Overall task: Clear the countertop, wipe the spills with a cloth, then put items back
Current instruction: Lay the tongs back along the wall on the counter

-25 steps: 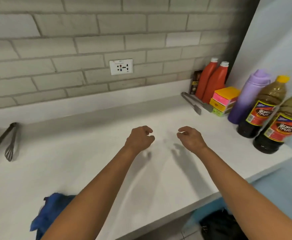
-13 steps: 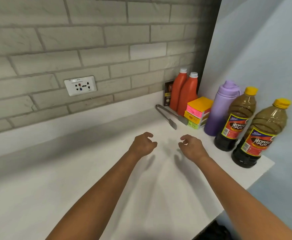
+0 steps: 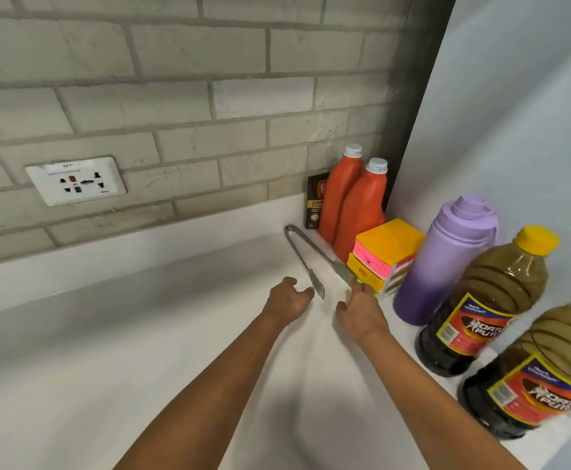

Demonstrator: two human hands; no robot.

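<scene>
Metal tongs lie on the white countertop near the back right corner, tips pointing toward me. My left hand hovers just left of the tong tips with loosely spread fingers, holding nothing. My right hand is beside it, fingers extended toward the other tong tip and the stack of coloured sticky-note blocks, also holding nothing. Two orange bottles and a dark packet stand in the corner.
A purple flask and two brown-liquid bottles, one behind the other, line the right wall. A wall socket sits in the brick backsplash. The counter's right end is near the front bottle.
Both hands have reached forward and right to the tong tips, fingers opening. The view has swung right, so the blue cloth and the second tongs at the left are out of view.
</scene>
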